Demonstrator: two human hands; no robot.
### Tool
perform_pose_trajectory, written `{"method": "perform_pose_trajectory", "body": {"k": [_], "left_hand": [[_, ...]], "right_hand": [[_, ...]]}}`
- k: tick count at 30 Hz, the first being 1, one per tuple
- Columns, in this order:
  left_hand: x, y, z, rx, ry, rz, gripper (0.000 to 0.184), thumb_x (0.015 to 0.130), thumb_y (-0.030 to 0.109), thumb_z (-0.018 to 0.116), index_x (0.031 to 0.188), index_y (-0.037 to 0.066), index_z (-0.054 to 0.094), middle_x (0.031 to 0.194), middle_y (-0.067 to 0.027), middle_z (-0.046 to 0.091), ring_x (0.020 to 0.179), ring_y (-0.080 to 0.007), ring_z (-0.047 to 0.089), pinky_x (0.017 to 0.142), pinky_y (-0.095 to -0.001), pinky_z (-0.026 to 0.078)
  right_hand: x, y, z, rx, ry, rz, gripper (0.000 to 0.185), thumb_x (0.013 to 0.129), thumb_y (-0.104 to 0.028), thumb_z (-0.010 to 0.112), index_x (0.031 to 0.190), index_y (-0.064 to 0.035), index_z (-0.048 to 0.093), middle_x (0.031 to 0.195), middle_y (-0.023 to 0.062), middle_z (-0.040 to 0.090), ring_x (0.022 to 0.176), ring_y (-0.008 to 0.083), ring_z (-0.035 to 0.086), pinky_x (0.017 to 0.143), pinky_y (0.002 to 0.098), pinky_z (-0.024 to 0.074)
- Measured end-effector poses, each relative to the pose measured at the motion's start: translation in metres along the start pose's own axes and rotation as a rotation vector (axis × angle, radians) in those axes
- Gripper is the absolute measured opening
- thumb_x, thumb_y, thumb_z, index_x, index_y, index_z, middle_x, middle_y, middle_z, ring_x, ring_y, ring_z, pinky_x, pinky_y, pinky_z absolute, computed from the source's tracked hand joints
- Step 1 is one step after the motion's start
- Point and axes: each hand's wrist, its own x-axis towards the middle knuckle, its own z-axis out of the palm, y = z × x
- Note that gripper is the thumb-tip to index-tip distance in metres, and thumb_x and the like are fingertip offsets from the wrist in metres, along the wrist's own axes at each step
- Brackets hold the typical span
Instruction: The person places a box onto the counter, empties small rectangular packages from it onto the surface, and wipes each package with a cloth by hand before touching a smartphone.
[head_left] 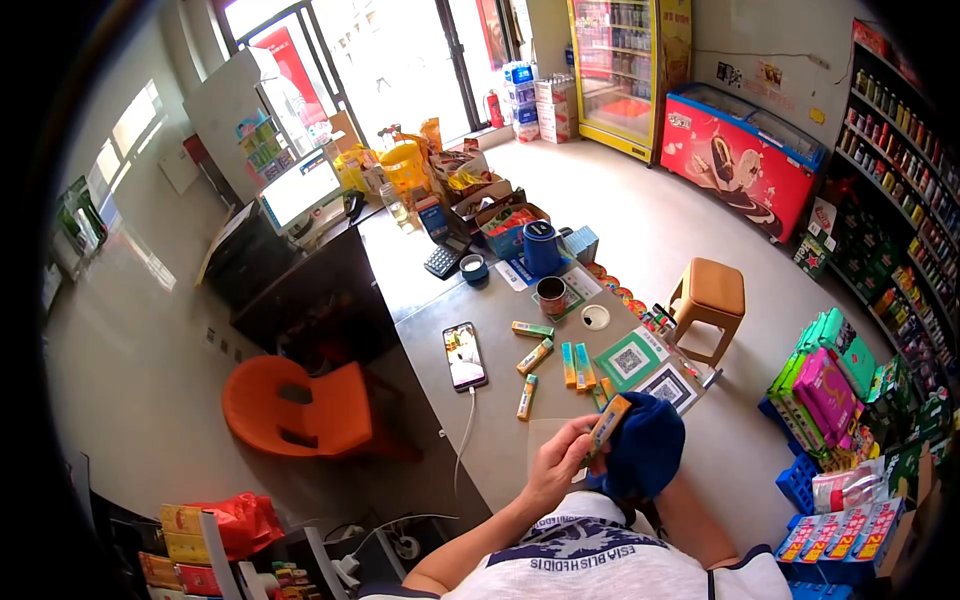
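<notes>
My left hand [562, 463] is closed on a small narrow orange box [610, 422], its fingers pinching the lower end. Right against it, a bunched dark blue cloth [648, 445] drapes over my right hand, which is hidden beneath it; only the forearm shows. The cloth touches or nearly touches the box. Similar slim orange-and-green boxes lie scattered on the grey counter [455, 415] just beyond, among them a pair side by side [577, 366] and a single one [527, 397] nearer the phone.
A phone [464, 357] on a white cable lies left of the boxes. QR code cards [632, 360], an open tin [551, 295], a blue canister [541, 248] and a calculator [446, 258] share the counter. An orange chair [300, 405] stands left, a stool [708, 300] right.
</notes>
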Motion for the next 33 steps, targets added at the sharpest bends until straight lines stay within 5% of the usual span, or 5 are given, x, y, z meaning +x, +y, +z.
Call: {"method": "perform_pose_trajectory", "body": {"k": [19, 22, 25, 28, 33], "left_hand": [[0.005, 0.005, -0.010, -0.545, -0.177, -0.321, 0.018, 0.100, 0.026, 0.037, 0.107, 0.011, 0.043, 0.066, -0.0032, 0.043, 0.055, -0.0092, 0.037, 0.051, -0.0219, 0.028], [0.001, 0.006, -0.011, -0.524, -0.234, -0.355, 0.020, 0.099, 0.027, 0.039, 0.106, 0.008, 0.044, 0.067, -0.0035, 0.044, 0.054, -0.0089, 0.036, 0.052, -0.0227, 0.028], [-0.002, 0.006, -0.013, -0.468, -0.220, -0.332, 0.031, 0.097, 0.031, 0.045, 0.112, 0.004, 0.048, 0.073, -0.0049, 0.050, 0.060, -0.0109, 0.044, 0.057, -0.0236, 0.036], [0.003, 0.007, -0.047, -0.289, 0.030, -0.202, 0.041, 0.096, 0.031, 0.048, 0.121, -0.002, 0.049, 0.090, -0.0072, 0.058, 0.078, -0.0147, 0.056, 0.073, -0.0277, 0.047], [0.033, -0.012, -0.144, 0.493, 0.416, -0.066, 0.027, 0.096, 0.025, 0.052, 0.112, 0.004, 0.056, 0.090, 0.0006, 0.058, 0.078, -0.0078, 0.052, 0.068, -0.0245, 0.043]], "right_hand": [[0.004, 0.023, 0.022, -0.213, 0.313, 0.076, 0.011, 0.078, -0.013, 0.059, 0.074, -0.0036, 0.061, 0.069, 0.0060, 0.061, 0.063, 0.0200, 0.060, 0.062, 0.0319, 0.0485], [-0.002, 0.021, 0.024, 0.628, 0.313, 0.176, 0.014, 0.082, -0.016, 0.057, 0.074, -0.0048, 0.061, 0.072, 0.0076, 0.061, 0.064, 0.0194, 0.060, 0.063, 0.0326, 0.0488], [-0.011, 0.055, 0.044, 0.159, 0.347, -0.157, 0.014, 0.083, -0.018, 0.056, 0.080, -0.0052, 0.061, 0.077, 0.0099, 0.062, 0.067, 0.0182, 0.060, 0.064, 0.0315, 0.0502], [-0.022, 0.077, 0.047, 1.427, -0.091, 0.500, 0.025, 0.086, -0.029, 0.059, 0.091, -0.0052, 0.056, 0.080, 0.0161, 0.063, 0.059, 0.0233, 0.062, 0.049, 0.0336, 0.0521], [-0.031, 0.059, 0.015, 1.554, 0.096, 0.668, 0.039, 0.086, -0.044, 0.060, 0.096, -0.0066, 0.054, 0.083, 0.0193, 0.064, 0.046, 0.0256, 0.059, 0.036, 0.0369, 0.0490]]}}
